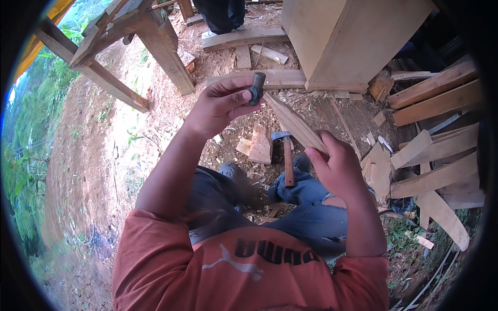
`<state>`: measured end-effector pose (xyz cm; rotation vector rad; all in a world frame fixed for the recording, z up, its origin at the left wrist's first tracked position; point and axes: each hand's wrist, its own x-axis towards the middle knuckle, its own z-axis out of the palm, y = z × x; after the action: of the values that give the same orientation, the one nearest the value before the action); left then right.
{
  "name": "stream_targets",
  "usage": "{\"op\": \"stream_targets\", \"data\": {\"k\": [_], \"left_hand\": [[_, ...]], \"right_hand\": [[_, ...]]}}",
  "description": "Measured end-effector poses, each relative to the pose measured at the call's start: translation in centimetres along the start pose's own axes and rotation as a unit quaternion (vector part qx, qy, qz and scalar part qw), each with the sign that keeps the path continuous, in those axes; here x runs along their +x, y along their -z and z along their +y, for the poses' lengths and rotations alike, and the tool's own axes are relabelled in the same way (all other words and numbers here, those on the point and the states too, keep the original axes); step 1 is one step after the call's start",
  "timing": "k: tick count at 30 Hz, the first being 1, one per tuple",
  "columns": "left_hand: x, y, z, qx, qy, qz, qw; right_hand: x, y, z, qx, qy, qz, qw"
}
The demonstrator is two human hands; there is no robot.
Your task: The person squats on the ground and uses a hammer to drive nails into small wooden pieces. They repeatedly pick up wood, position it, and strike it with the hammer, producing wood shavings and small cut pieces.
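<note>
My left hand (pixel 224 102) pinches a dark metal hammer head (pixel 257 89) between thumb and fingers, held up in front of me. My right hand (pixel 336 165) grips the thick end of a pale, roughly shaped wooden handle (pixel 295 123). The handle's narrow end reaches up to the hammer head; whether it sits inside the eye I cannot tell. Below them, between my legs, an adze (pixel 288 160) with a metal blade and brown wooden handle leans upright. Beside it lies a cut wood block (pixel 260 144).
Wood chips cover the ground. A big pale wooden panel box (pixel 332 41) stands at the far right, with planks (pixel 436 98) and curved offcuts (pixel 441 207) on the right. A timber trestle (pixel 161 52) is at the far left. Another person's legs (pixel 222 15) show at the back.
</note>
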<state>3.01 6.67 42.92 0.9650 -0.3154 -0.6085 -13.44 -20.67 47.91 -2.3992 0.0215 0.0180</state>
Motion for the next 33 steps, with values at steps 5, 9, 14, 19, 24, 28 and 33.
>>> {"op": "stream_targets", "data": {"k": [5, 9, 14, 19, 24, 28, 33], "left_hand": [[0.1, 0.1, -0.6, 0.025, 0.0, 0.01, 1.0], [-0.2, -0.6, -0.8, 0.054, -0.008, 0.045, 0.997], [-0.7, -0.1, -0.8, 0.11, 0.0, 0.075, 0.991], [-1.2, 1.0, -1.2, 0.146, -0.037, 0.041, 0.988], [-1.8, 0.8, -0.7, 0.187, -0.056, 0.038, 0.98], [-2.0, 0.7, -0.4, 0.199, -0.064, 0.014, 0.978], [-1.8, 0.5, -0.8, 0.24, -0.063, 0.028, 0.968]], "right_hand": [[-0.1, -0.3, 0.7, -0.002, 0.028, 0.024, 0.999], [-0.2, -0.6, 1.2, -0.018, 0.038, 0.028, 0.999], [-0.3, -0.8, 1.1, -0.044, 0.053, 0.028, 0.997], [-0.5, -0.5, 0.4, -0.078, 0.056, 0.02, 0.995], [-0.8, -0.1, -0.4, -0.108, 0.041, -0.005, 0.993], [-0.9, -0.5, -0.2, -0.111, 0.036, -0.016, 0.993], [-1.0, -0.8, 0.4, -0.116, 0.036, -0.023, 0.992]]}}
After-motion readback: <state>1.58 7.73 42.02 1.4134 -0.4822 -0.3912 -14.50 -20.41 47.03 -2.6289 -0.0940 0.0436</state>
